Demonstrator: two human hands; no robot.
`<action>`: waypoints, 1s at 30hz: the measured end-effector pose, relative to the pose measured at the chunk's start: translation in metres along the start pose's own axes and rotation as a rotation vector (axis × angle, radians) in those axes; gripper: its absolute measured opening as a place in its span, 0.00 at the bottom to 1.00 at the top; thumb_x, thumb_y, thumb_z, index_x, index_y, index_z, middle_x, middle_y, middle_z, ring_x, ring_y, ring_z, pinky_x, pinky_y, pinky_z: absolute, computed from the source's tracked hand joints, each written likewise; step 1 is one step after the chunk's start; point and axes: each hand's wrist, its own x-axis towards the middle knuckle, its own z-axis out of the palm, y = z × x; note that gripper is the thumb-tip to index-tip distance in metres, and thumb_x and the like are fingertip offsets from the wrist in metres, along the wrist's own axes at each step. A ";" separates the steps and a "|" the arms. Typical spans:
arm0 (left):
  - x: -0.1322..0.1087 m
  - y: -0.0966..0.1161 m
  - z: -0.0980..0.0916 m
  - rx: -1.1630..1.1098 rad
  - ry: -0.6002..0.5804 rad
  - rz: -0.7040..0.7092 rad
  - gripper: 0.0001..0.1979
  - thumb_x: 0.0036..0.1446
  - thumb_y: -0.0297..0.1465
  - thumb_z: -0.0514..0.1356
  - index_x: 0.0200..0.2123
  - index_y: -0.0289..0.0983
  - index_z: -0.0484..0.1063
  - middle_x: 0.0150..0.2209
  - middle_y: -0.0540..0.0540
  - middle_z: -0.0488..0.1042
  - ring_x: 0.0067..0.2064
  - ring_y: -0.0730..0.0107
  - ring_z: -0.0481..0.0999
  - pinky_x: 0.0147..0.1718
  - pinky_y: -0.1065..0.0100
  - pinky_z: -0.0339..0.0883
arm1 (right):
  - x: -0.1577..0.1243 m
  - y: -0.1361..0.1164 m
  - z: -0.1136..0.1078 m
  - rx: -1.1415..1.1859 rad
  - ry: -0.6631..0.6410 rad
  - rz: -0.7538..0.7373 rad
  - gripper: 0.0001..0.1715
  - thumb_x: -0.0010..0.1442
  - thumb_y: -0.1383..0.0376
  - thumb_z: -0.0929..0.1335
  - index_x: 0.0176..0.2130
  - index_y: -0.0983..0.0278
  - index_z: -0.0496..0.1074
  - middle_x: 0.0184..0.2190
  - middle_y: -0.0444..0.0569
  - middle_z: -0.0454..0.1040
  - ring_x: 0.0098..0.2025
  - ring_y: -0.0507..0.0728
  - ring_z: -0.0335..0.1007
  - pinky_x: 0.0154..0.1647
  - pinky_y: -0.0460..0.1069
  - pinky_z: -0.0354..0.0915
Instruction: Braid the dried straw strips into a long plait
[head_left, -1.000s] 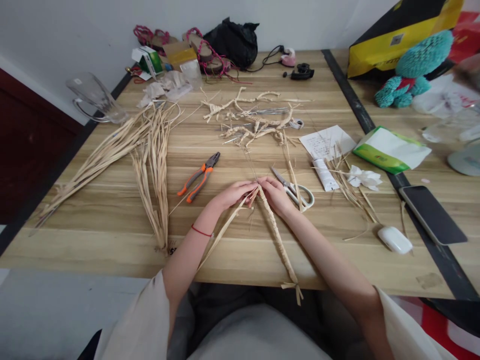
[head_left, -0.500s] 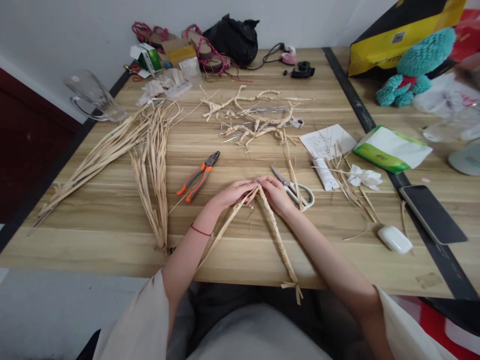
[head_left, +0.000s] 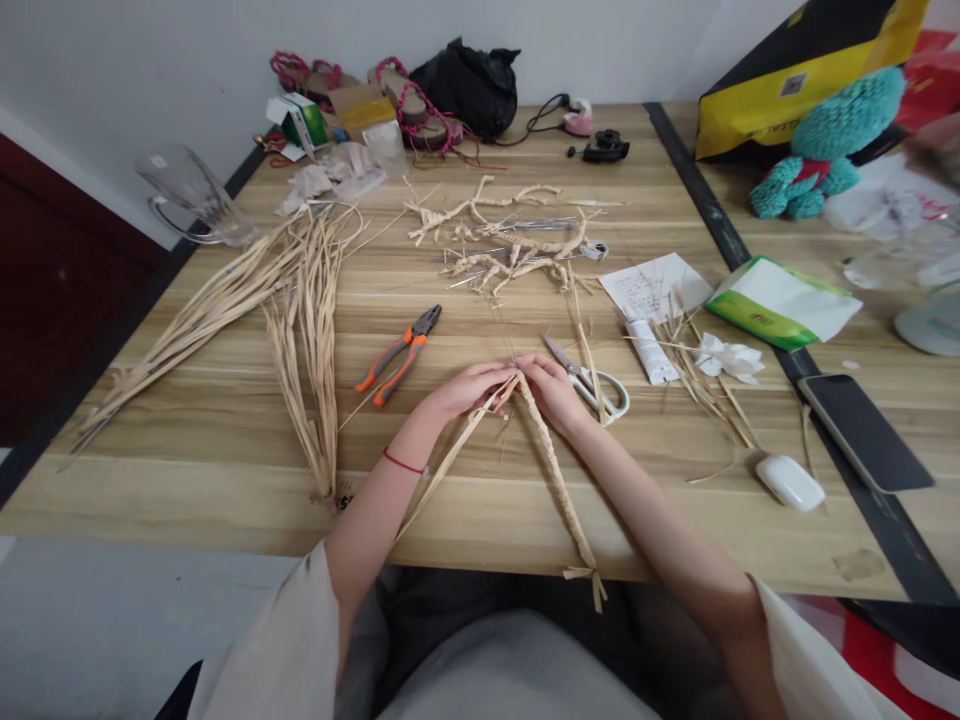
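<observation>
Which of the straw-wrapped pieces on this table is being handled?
The straight stalk: its far end sits between left hand and right hand. The other, branching pieces lie farther back, touched by neither.

Loose cream sleeves [head_left: 281, 640] flank grey clothing [head_left: 499, 670]; a thin red bracelet [head_left: 403, 463] circles the left forearm [head_left: 381, 505].

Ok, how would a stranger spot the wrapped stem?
On the wooden table, find where the left hand and right hand meet. A pale wrapped stem slants from them to the table's front edge. Unlike the loose strands beside it, it is bumpy and ends in a splayed tuft.
</observation>
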 end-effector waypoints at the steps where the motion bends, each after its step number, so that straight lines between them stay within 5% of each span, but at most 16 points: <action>1: 0.000 0.000 0.000 0.002 0.004 -0.002 0.16 0.51 0.40 0.62 0.36 0.32 0.70 0.25 0.52 0.67 0.24 0.80 0.66 0.23 0.75 0.68 | 0.000 0.000 0.000 0.006 -0.003 -0.002 0.10 0.48 0.59 0.73 0.27 0.62 0.72 0.24 0.42 0.75 0.27 0.52 0.70 0.35 0.48 0.65; 30: 0.001 -0.001 0.001 0.057 -0.009 0.021 0.15 0.54 0.41 0.60 0.32 0.33 0.69 0.23 0.52 0.66 0.23 0.80 0.65 0.23 0.75 0.67 | -0.002 -0.002 0.003 -0.016 0.043 0.003 0.13 0.45 0.56 0.73 0.28 0.61 0.71 0.24 0.41 0.74 0.27 0.52 0.70 0.34 0.48 0.66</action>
